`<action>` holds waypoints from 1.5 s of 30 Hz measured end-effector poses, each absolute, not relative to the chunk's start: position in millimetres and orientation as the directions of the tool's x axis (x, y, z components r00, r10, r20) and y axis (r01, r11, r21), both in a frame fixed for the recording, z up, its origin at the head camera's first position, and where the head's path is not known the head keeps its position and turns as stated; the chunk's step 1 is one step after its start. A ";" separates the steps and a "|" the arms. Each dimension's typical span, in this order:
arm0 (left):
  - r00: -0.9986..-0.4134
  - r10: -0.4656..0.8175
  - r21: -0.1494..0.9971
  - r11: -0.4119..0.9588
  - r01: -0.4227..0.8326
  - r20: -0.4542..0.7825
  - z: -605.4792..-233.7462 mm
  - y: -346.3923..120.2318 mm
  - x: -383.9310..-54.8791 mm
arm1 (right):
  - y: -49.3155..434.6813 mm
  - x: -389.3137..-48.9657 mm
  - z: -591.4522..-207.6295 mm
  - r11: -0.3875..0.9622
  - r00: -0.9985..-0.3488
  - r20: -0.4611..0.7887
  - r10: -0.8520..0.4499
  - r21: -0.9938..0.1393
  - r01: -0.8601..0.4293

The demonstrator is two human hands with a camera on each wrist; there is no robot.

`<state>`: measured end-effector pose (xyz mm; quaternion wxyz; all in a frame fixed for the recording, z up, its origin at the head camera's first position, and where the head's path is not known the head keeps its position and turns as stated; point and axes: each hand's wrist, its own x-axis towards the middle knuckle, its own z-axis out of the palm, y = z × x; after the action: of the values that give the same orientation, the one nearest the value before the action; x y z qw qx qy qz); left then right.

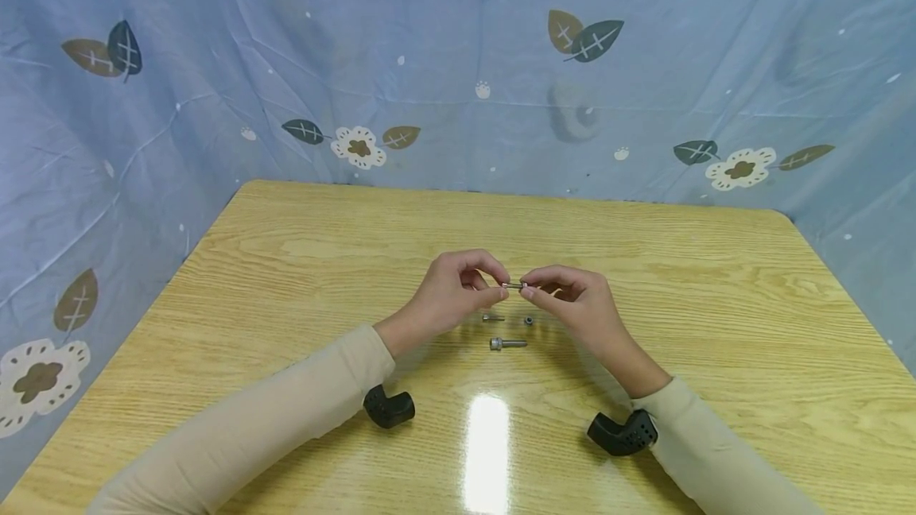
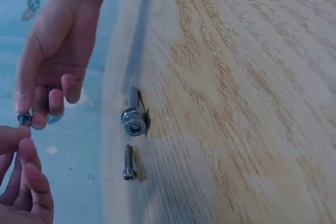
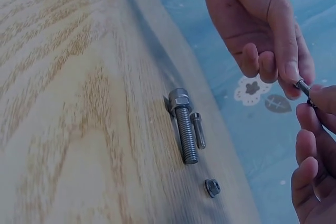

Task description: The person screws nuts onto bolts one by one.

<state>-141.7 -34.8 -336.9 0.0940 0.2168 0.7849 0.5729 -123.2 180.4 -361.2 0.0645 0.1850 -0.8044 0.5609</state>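
Note:
Above the table, my left hand [image 1: 463,286] pinches the head end of a small metal bolt [image 1: 514,286] between thumb and fingers. My right hand [image 1: 576,296] pinches a nut [image 2: 23,119] at the bolt's other end; how far it is threaded on is hidden by the fingertips. Below the hands, another small socket-head bolt [image 3: 198,130] lies beside a large socket-head bolt [image 3: 185,129], which has a nut up against its head. A loose flange nut [image 3: 212,188] lies on the wood, near the right hand's side.
The things lie on a wood-grain table [image 1: 322,261]. Behind and at the sides hangs a blue patterned curtain [image 1: 444,102]. Black angled devices [image 1: 390,408] sit at both wrists, close to the tabletop.

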 end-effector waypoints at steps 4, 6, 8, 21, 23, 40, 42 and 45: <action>-0.883 0.462 0.952 0.221 0.210 0.088 -337.5 -34.2 -141.4 | 179.5 -122.5 -361.1 0.285 -0.924 0.316 -0.216 -0.885 -0.369; -0.882 0.465 0.957 0.213 0.199 0.079 -338.1 -33.8 -141.6 | 179.4 -122.4 -360.9 0.277 -0.925 0.315 -0.211 -0.889 -0.366; -0.884 0.461 0.958 0.212 0.194 0.077 -339.1 -33.5 -142.7 | 179.7 -122.8 -360.8 0.278 -0.926 0.316 -0.208 -0.888 -0.366; -0.868 0.495 0.804 0.499 0.322 0.040 -342.2 -52.9 -159.5 | 186.1 -124.4 -363.9 0.329 -0.940 0.278 -0.199 -0.884 -0.332; -0.849 0.529 0.758 0.548 0.354 0.013 -343.1 -56.7 -160.3 | 186.1 -124.4 -364.3 0.331 -0.939 0.278 -0.205 -0.883 -0.334; -0.756 0.654 0.490 0.671 0.556 -0.039 -351.7 -62.0 -156.3 | 187.0 -122.6 -368.6 0.345 -0.941 0.254 -0.224 -0.882 -0.320; -0.752 0.658 0.468 0.672 0.574 -0.022 -351.1 -61.7 -155.7 | 186.9 -122.2 -368.8 0.347 -0.941 0.251 -0.226 -0.882 -0.318; -0.757 0.653 0.467 0.674 0.572 -0.014 -350.8 -61.0 -156.0 | 186.7 -122.0 -369.3 0.342 -0.940 0.251 -0.232 -0.884 -0.320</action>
<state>-156.0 -61.0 -350.8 0.0903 0.3365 0.9104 0.2232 -122.0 186.7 -369.3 0.0401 0.1686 -0.8182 0.5482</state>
